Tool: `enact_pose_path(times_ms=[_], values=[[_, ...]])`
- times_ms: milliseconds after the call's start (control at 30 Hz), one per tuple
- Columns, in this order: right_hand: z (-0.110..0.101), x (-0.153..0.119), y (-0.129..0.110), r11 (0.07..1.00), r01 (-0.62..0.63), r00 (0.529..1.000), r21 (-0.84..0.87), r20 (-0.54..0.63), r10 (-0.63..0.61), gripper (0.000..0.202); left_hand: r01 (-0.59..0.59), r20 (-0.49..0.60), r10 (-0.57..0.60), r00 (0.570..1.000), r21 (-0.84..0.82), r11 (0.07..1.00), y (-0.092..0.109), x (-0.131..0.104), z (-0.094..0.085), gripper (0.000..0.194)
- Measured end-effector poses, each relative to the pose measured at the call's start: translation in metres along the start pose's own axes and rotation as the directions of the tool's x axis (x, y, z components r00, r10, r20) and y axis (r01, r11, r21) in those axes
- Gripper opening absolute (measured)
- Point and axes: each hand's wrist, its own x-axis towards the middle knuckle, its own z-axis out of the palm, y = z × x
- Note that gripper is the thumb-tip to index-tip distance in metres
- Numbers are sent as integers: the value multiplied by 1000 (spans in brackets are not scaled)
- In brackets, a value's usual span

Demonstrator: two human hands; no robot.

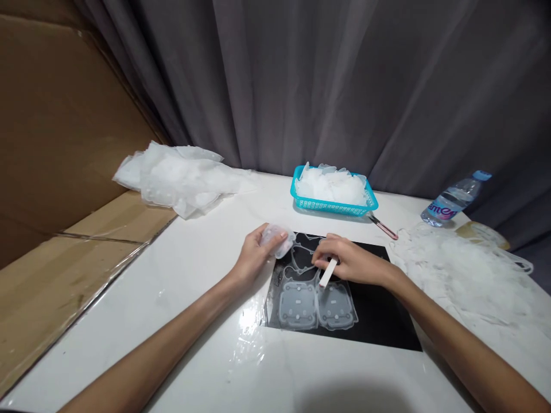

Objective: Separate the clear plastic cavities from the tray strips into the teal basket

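My left hand (pixel 259 248) is closed around a few translucent plastic pieces (pixel 279 240), thumb on top, at the upper left corner of a black mat (pixel 387 321). Over the mat, my right hand (pixel 344 257) grips a flat white stick-like tool (pixel 328 273); its far end is hidden by the fingers. Beneath that hand lies a clear plastic sheet (pixel 298 304). Two rounded-square shapes with small marks fill its near part. Outlined openings (pixel 302 256) show black in its far part, partly covered by my right hand.
A turquoise basket (pixel 336 207) heaped with translucent pieces stands at the back, with a pinkish cutter-like tool (pixel 384 227) beside it. Clear scraps (pixel 469 275) and a water bottle (pixel 454 201) are on the right. Plastic sheets (pixel 181 175) lie back left, near cardboard (pixel 64 258).
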Motion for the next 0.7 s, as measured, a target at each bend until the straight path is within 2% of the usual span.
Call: enact_pose_path(times_ms=[100, 200, 433, 700], values=[[-11, -1, -5, 1000, 2, 994, 7, -110, -1, 23, 2, 135, 6, 991, -65, 998, 4, -8, 8, 31], [-13, 0, -10, 999, 10, 991, 39, -130, -5, 31, 3, 183, 20, 983, -121, 993, 8, -17, 15, 26], [-6, 2, -24, 983, 96, 974, 154, -220, -61, 9, 6, 226, 27, 974, -144, 990, 17, -23, 16, 21], [-16, -1, -36, 984, 106, 966, 145, -251, -67, 8, 26, 277, 24, 960, -176, 984, 19, -21, 10, 23]])
